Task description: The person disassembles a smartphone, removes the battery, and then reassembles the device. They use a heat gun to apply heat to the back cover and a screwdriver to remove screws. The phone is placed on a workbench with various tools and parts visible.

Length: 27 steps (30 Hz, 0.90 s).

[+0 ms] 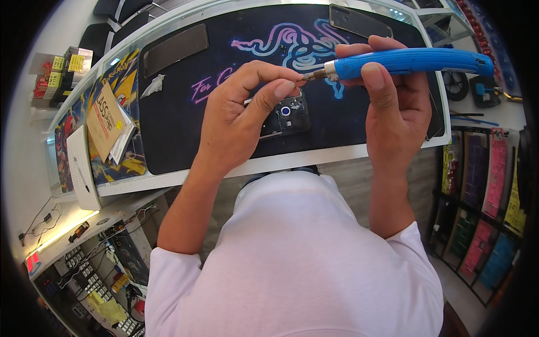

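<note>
Held level above the mat is a blue-handled screwdriver, its metal collar and bit pointing left. My right hand is wrapped round the handle, thumb in front. With thumb and forefinger, my left hand pinches the tip of the bit. Whether a small part sits between those fingertips cannot be made out. Below the hands lies an opened phone with a round camera part showing; my left hand hides some of it.
The black printed mat covers a white-edged table. Two dark phone panels, one at far left and one at far right, lie on it, with a crumpled scrap. Packets and a notepad with a pen lie left.
</note>
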{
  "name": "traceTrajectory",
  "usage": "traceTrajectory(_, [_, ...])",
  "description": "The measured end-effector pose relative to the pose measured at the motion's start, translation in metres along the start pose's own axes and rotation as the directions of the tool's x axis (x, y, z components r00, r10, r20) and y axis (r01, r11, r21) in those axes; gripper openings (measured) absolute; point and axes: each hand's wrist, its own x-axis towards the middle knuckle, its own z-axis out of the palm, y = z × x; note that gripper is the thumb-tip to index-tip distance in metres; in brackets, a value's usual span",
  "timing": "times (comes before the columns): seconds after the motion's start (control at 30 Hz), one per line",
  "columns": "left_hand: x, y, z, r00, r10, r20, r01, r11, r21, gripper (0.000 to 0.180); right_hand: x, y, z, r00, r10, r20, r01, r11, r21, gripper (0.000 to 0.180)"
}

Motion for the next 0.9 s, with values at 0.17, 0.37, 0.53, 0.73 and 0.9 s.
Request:
traceTrajectory(0.17, [-0.002, -0.001, 0.002, 0.999, 0.035, -0.016, -0.033, 0.991, 0.127, 0.020, -0.004, -0.001, 0.000, 1.000, -0.024, 0.013, 0.025, 0.999, -0.028, 0.039])
traceTrajectory(0.37, [-0.001, 0.000, 0.006, 0.994, 0.104, -0.027, -0.092, 0.953, 0.287, 0.017, -0.007, 0.001, -0.005, 0.998, -0.045, 0.042, 0.048, 0.997, -0.064, 0.038])
traceTrajectory(0.53, [-0.002, 0.002, 0.007, 0.989, 0.145, 0.005, -0.137, 0.916, 0.376, 0.014, -0.010, 0.004, -0.010, 1.000, -0.031, 0.000, 0.031, 0.993, -0.113, 0.037])
traceTrajectory(0.73, [-0.002, 0.000, 0.008, 0.982, 0.180, 0.059, -0.186, 0.859, 0.477, 0.013, -0.012, 0.004, -0.010, 1.000, -0.023, 0.000, 0.023, 0.989, -0.144, 0.036])
traceTrajectory(0.9, [-0.002, -0.007, 0.007, 0.978, 0.188, 0.095, -0.210, 0.833, 0.512, 0.012, -0.010, 0.003, -0.010, 0.997, 0.076, 0.014, -0.073, 0.982, -0.176, 0.034])
